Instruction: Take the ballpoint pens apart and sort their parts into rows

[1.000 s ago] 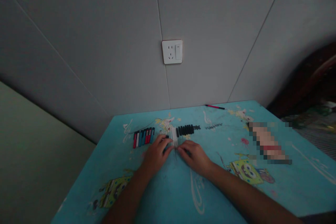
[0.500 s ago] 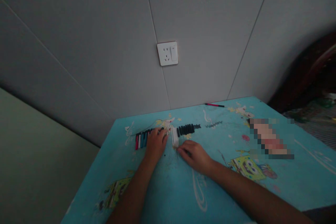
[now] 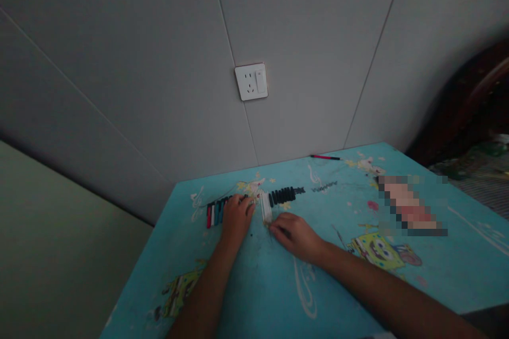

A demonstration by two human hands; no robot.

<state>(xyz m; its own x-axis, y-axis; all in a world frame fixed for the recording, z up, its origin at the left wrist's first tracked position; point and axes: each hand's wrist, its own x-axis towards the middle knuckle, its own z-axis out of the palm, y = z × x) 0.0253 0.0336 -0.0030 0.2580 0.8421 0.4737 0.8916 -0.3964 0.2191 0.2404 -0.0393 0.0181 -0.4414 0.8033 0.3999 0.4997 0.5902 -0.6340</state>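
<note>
My left hand (image 3: 236, 218) lies palm down with its fingers spread over the right part of a row of slim pen-like barrels (image 3: 214, 214), red, white and teal with black ends. Some barrels are hidden under it. Beside its fingertips lies a bundle of thin white sticks (image 3: 266, 207), side by side. At the near end of these sticks, my right hand (image 3: 293, 234) is closed in a pinch; what its fingertips hold, if anything, is too small to make out. A row of short black pieces (image 3: 282, 196) lies just beyond, right of the white sticks.
Small dark pieces (image 3: 299, 190) and a line of tiny grey bits (image 3: 324, 187) continue to the right. A red and black pencil-like stick (image 3: 325, 157) lies by the wall. A blurred-out flat object (image 3: 411, 206) rests on the right of the blue cartoon-print table (image 3: 258, 291).
The camera view has shifted slightly. Both hands stay almost where they were, the left over the barrels and the right at the near end of the white sticks.
</note>
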